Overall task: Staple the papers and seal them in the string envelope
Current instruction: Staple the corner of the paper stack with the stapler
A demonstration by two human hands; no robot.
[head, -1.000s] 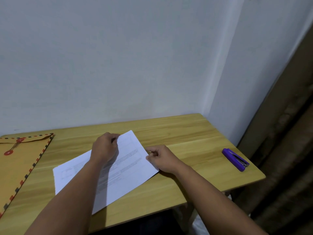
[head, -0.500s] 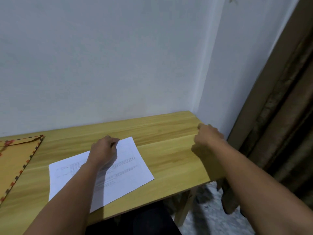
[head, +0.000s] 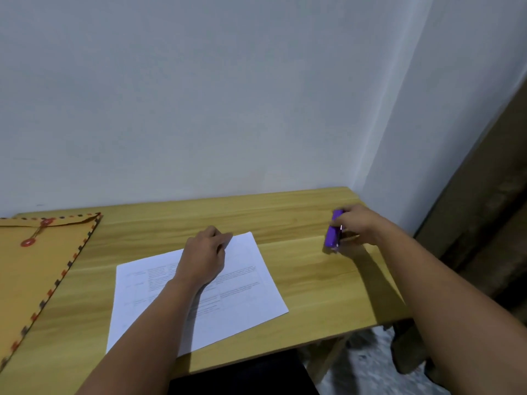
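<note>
Meanwhile the left hand [head: 204, 256] is lying on the papers [head: 242, 292], fingers curled — the right hand [head: 360, 228] is gripping the purple stapler [head: 333, 233] above the table [head: 313, 275].

Your stapler [head: 333, 232] was purple. Your papers [head: 242, 283] were white with grey printed lines. Your envelope [head: 34, 269] at the far left was tan, edged in red and dark dashes, with red discs. Your table [head: 313, 275] was pale yellow wood grain.
</note>
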